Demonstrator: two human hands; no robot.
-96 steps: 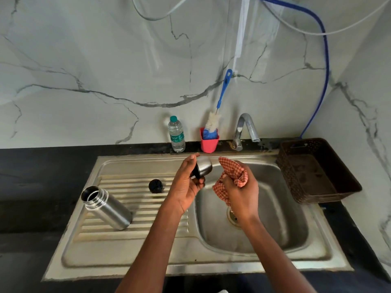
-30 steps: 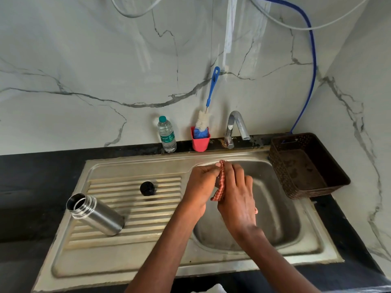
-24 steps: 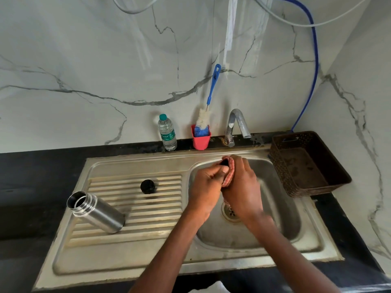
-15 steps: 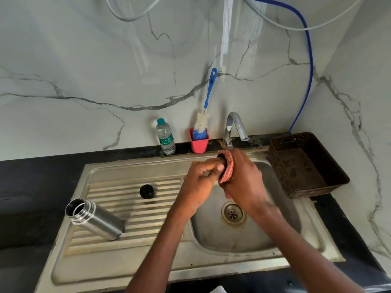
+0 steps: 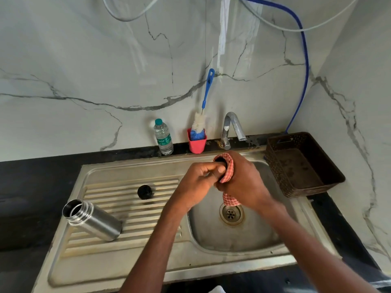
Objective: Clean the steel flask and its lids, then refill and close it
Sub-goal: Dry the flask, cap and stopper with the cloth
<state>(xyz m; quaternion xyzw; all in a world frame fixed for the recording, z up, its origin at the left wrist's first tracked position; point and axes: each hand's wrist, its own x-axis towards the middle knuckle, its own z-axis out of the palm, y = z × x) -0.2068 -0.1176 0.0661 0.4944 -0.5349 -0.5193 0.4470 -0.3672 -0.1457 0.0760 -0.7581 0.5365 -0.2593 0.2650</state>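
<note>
The open steel flask stands tilted on the ribbed drainboard at the left, its mouth toward me. A small black inner lid lies on the drainboard behind it. Over the sink basin, my left hand and my right hand are pressed together. My right hand grips a red checked cloth wrapped around the steel cap, of which only a dark rim shows. My left-hand fingers pinch the cap's edge. A tail of the cloth hangs below my right hand.
A steel sink with a drain sits under my hands. The tap stands behind it. A plastic water bottle and a red cup with a blue bottle brush stand by the wall. A brown basket sits at the right.
The cap, bare in my left hand 3.2 s ago, is now wrapped in the cloth inside my right hand. Both hands have risen slightly toward the tap; flask and black lid stayed put.
</note>
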